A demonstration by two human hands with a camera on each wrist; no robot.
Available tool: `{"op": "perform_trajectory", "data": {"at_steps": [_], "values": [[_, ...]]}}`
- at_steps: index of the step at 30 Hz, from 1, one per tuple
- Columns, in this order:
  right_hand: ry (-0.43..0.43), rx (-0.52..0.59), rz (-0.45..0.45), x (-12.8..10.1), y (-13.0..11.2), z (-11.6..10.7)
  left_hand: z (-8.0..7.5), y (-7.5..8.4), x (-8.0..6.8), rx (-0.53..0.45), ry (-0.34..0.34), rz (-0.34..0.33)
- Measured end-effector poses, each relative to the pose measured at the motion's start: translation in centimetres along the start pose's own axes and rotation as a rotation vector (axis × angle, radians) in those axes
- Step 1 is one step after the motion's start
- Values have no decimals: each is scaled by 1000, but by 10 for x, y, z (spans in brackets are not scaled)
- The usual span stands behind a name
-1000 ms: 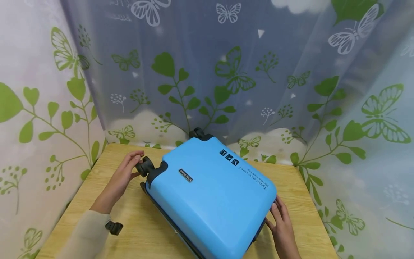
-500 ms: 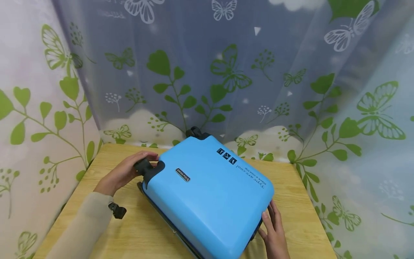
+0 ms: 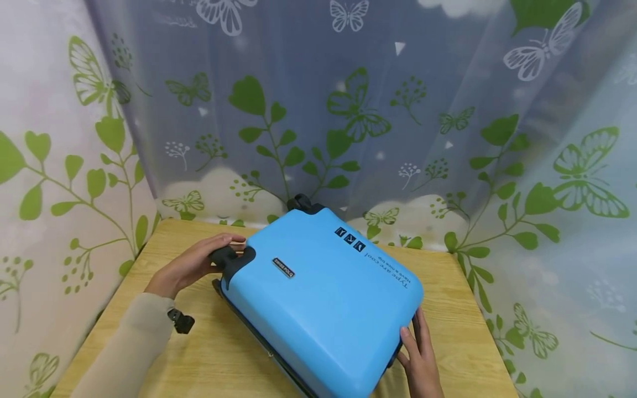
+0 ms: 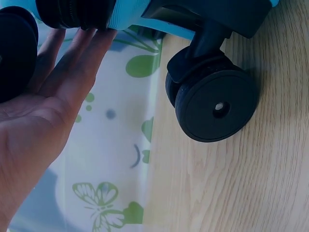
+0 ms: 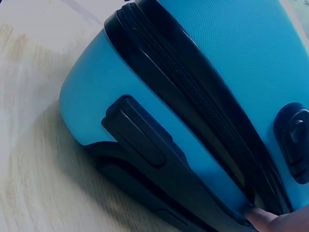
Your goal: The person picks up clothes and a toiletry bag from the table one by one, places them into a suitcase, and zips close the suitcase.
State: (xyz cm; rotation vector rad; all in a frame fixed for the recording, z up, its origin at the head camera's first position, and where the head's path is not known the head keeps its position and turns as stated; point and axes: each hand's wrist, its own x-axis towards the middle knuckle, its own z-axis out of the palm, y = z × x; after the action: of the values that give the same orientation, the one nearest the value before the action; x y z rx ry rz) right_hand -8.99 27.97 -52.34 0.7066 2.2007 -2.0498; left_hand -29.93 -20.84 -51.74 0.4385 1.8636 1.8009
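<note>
A light blue hard-shell suitcase (image 3: 318, 298) lies flat on the wooden table, turned at an angle. In the head view, my left hand (image 3: 196, 262) reaches past the black caster wheel (image 3: 222, 256) at the near-left corner. Its straight fingers (image 4: 77, 53) touch the suitcase's wheeled end in the left wrist view. At the opposite end, my right hand (image 3: 420, 359) rests against the lower right edge, fingers stretched along the side. The right wrist view shows that end's black side handle (image 5: 145, 133), the zipper (image 5: 183, 77) and one digit (image 5: 265, 220) near the zipper.
Another caster (image 3: 301, 202) sticks out at the suitcase's far corner, close to the patterned curtain (image 3: 298, 110). Curtains border the wooden table (image 3: 463, 331) at the back and both sides. A small black device (image 3: 181, 320) hangs at the left sleeve.
My left hand has moved right, from the outer side of the near caster to the suitcase's end behind it. The right hand has shifted slightly down and left along the edge.
</note>
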Motion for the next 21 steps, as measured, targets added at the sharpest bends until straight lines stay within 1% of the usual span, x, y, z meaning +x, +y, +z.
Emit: {"op": "perform_trajectory", "data": {"at_steps": [4, 8, 12, 18, 21], "values": [[-12, -21, -2, 5, -1, 0, -1, -2, -4, -15, -2, -12], [-29, -27, -25, 11, -1, -1, -2, -5, -8, -24, -4, -25], [-65, -29, -72, 19, -3, -3, -4, -7, -13, -18, -16, -19], [-132, -20, -136, 38, -11, -6, -6, -12, -24, 8, -25, 5], [-159, -14, -163, 47, -16, -6, -8, -19, -27, -21, -17, -3]]}}
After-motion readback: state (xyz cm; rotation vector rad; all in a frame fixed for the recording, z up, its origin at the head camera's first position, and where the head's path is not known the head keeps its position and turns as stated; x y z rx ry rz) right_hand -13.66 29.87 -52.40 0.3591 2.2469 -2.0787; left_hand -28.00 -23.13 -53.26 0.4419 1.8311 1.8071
